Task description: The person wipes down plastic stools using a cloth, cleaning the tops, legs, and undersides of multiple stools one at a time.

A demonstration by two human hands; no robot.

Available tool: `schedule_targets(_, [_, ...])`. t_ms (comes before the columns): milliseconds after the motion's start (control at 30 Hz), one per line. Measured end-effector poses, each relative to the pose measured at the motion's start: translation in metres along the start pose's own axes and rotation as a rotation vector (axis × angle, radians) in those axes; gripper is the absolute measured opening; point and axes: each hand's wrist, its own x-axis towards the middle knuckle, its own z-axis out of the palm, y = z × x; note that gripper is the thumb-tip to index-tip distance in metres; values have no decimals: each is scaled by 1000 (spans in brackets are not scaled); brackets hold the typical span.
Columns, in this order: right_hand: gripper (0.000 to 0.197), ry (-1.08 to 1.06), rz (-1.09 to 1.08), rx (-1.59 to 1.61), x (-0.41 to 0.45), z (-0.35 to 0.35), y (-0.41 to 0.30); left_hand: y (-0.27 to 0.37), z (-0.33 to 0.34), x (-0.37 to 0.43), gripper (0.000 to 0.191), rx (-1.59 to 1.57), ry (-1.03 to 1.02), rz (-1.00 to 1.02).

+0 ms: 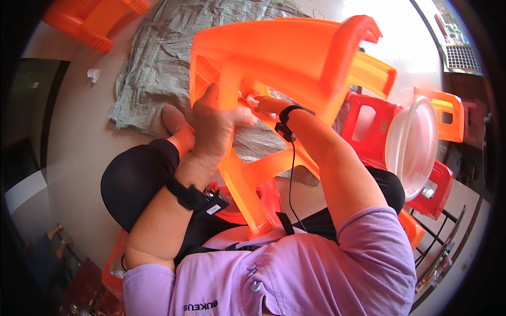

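Note:
An orange plastic stool (272,51) lies on its side across my lap, with one leg pointing at my waist. My left hand (215,122) grips one of its legs near the ribbed underside, thumb stretched to the right. My right hand (272,106) reaches in between the legs, with a small crumpled whitish piece (251,100) at its fingertips. The stool partly hides those fingers. Both wrists wear black straps with small devices, and a thin cable hangs from the right one.
A crumpled grey woven sheet (158,59) covers the floor ahead. At the right stand a red stool (365,130), a white plastic basin (415,150) and an orange stool (454,114). More orange stools (95,19) are at the upper left, near a scrap of white paper (93,75).

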Motion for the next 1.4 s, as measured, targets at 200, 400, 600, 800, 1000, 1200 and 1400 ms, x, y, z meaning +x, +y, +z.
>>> schedule_targets(200, [49,0,-37,-111,48,10,-13,-4,2,3,37,-4,-15,54])
schedule_targets(400, [50,-89,-78,-247,18,22,12,-3,1,1,33,27,13,81])
schedule_targets(600, [38,-219,10,-294,-49,9,-2,2,-4,-5,28,-8,62,112])
schedule_targets(800, [35,-117,-384,-814,-112,4,22,-11,-10,4,29,-43,103,182])
schedule_targets(1000, [44,-354,176,-164,-176,-12,25,-19,-4,13,25,37,77,254])
schedule_targets(1200, [57,-316,415,-4,-251,-25,9,-25,-6,14,16,119,75,302])
schedule_targets(1400, [43,-245,334,-66,-278,-11,97,-14,8,6,21,59,-2,269])
